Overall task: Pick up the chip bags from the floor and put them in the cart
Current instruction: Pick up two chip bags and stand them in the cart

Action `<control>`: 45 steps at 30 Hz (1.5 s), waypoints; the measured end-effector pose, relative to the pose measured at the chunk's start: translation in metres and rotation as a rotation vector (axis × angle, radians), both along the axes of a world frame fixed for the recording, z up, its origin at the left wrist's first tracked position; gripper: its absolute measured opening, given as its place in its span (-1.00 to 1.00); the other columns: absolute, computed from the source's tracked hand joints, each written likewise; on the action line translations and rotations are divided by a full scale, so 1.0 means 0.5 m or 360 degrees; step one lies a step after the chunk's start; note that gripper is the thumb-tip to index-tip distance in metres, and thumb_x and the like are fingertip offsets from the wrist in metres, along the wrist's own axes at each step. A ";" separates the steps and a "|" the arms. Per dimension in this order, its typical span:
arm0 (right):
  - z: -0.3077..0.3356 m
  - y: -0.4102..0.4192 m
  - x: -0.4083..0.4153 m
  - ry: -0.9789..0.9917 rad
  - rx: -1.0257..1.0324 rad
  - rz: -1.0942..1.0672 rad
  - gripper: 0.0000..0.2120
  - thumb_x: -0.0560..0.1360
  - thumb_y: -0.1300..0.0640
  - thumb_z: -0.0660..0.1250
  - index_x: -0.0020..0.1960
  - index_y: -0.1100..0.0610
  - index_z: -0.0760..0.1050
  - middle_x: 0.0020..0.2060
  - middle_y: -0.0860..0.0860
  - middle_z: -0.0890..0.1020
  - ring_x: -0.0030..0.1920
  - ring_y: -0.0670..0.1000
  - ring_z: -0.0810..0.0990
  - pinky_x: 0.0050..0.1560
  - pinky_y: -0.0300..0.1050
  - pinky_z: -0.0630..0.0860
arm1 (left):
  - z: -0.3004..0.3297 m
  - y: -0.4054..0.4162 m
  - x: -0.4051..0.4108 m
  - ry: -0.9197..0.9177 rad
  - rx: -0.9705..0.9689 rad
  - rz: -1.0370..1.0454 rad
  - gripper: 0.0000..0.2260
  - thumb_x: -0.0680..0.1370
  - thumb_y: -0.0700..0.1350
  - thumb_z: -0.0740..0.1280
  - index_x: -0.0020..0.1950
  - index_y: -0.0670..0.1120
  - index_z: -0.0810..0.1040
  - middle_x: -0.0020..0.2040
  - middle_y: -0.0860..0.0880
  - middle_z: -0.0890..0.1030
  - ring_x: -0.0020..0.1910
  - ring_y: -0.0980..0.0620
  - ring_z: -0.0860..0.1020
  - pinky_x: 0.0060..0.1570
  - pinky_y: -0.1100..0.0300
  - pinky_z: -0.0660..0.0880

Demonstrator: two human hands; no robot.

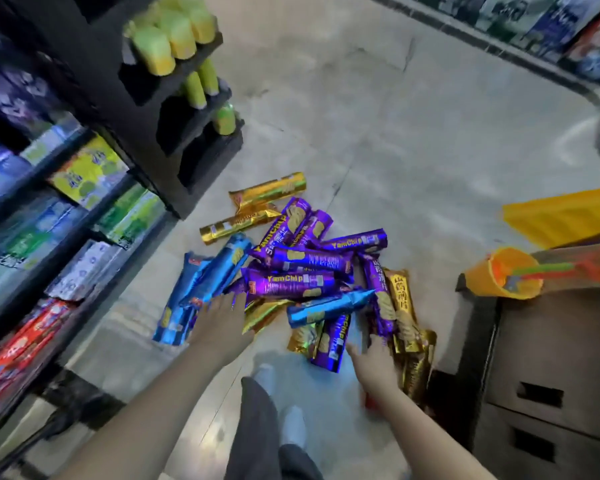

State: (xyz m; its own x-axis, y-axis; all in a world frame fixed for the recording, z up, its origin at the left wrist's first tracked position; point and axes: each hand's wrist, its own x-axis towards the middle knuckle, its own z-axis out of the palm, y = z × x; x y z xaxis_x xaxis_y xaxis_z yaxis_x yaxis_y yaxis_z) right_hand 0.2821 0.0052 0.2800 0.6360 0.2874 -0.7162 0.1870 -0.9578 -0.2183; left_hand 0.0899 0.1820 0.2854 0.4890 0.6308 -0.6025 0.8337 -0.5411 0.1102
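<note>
Several long chip bags lie in a loose heap on the grey floor: purple YamChip bags [303, 259], blue bags [201, 285] on the left, gold bags [267, 195] at the far end and gold bags [407, 317] on the right. My left hand [222, 323] reaches down over the near left of the heap, fingers spread, touching the blue and purple bags. My right hand [374, 363] reaches to the near right, fingers apart, beside a purple bag [331, 342] and the gold ones. Neither hand holds anything. A yellow cart edge [565, 216] shows at the right.
A dark shelf unit [84, 188] full of packaged goods runs along the left, its end rack [194, 109] holding green-yellow bottles. A grey box with slots [548, 368] stands at the right with an orange cup [506, 271] on it. My feet [284, 410] stand just behind the heap.
</note>
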 end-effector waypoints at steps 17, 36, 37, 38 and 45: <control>-0.914 0.158 0.108 0.0398 0.0663 -0.1858 0.18 -0.04 -0.53 0.42 0.35 0.19 0.35 0.21 0.12 0.57 0.19 0.16 0.57 0.27 0.09 0.46 | -0.884 0.153 0.339 -0.0041 -0.0037 -0.0642 -0.08 0.39 0.06 0.46 0.53 -0.15 -0.04 0.52 -0.17 0.13 0.50 -0.15 0.14 0.47 -0.04 0.17; -0.492 0.089 0.125 0.0330 0.0706 -0.1201 -0.48 0.28 0.17 0.57 0.15 0.20 0.43 0.01 0.13 0.65 -0.03 0.12 0.65 0.07 0.04 0.57 | -0.485 0.073 0.229 -0.0516 -0.0403 0.0567 -0.25 0.27 -0.05 0.54 0.37 -0.20 0.31 0.25 -0.22 0.48 0.26 -0.19 0.43 0.22 -0.03 0.39; -0.416 0.094 0.127 0.0332 0.0707 -0.1100 -0.50 0.28 0.17 0.57 0.14 0.19 0.45 0.01 0.13 0.66 -0.04 0.12 0.65 0.06 0.04 0.57 | -0.412 0.071 0.224 -0.0604 -0.0459 0.0703 -0.27 0.25 -0.06 0.55 0.34 -0.21 0.36 0.24 -0.22 0.50 0.25 -0.18 0.46 0.21 -0.02 0.39; -0.339 0.101 0.126 0.0330 0.0702 -0.0989 -0.54 0.28 0.16 0.57 0.10 0.15 0.48 0.00 0.11 0.66 -0.05 0.10 0.65 0.05 0.03 0.57 | -0.343 0.068 0.217 -0.0674 -0.0486 0.0825 -0.28 0.24 -0.07 0.56 0.31 -0.21 0.38 0.23 -0.21 0.52 0.24 -0.16 0.48 0.20 0.01 0.41; 0.119 0.165 0.082 0.0166 0.0910 -0.0357 -0.52 0.31 0.14 0.55 0.09 0.10 0.35 -0.12 -0.08 0.51 -0.11 -0.06 0.50 -0.28 -0.41 0.38 | 0.072 0.050 0.167 -0.1114 -0.0557 0.1330 -0.42 0.30 -0.18 0.56 0.26 -0.14 0.42 0.08 0.00 0.54 0.08 0.06 0.51 0.02 0.23 0.34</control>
State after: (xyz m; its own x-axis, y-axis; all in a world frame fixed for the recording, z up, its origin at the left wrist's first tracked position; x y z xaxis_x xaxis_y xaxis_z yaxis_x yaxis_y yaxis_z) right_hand 0.3232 0.0875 0.3396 0.6603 0.5111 -0.5502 -0.0553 -0.6976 -0.7144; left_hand 0.1735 0.2069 0.3214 0.2932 0.7676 -0.5699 0.6148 0.3052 0.7273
